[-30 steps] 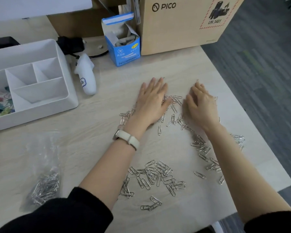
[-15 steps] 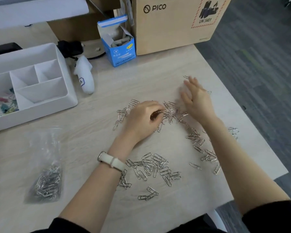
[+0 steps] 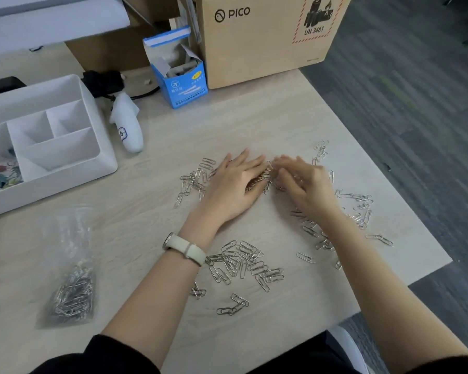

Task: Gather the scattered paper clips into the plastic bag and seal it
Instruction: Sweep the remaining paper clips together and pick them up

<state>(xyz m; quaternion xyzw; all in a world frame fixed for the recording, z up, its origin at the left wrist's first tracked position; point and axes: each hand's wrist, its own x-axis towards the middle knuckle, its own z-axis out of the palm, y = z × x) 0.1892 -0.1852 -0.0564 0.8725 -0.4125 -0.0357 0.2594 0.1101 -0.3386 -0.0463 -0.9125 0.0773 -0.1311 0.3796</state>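
Both forearms reach forward, bare below dark sleeves pushed up near the elbows. The left hand (image 3: 237, 184) lies palm down, fingers together and nearly flat, pointing toward the right hand (image 3: 303, 184). The right hand is cupped, fingers loosely curled (slightly blurred), its fingertips almost meeting the left's. Neither hand closes a grip. A pale band circles the left wrist.

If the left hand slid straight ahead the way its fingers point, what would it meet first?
Probably the right hand: the left hand points up and right across a small heap of paper clips, toward its fingertips.
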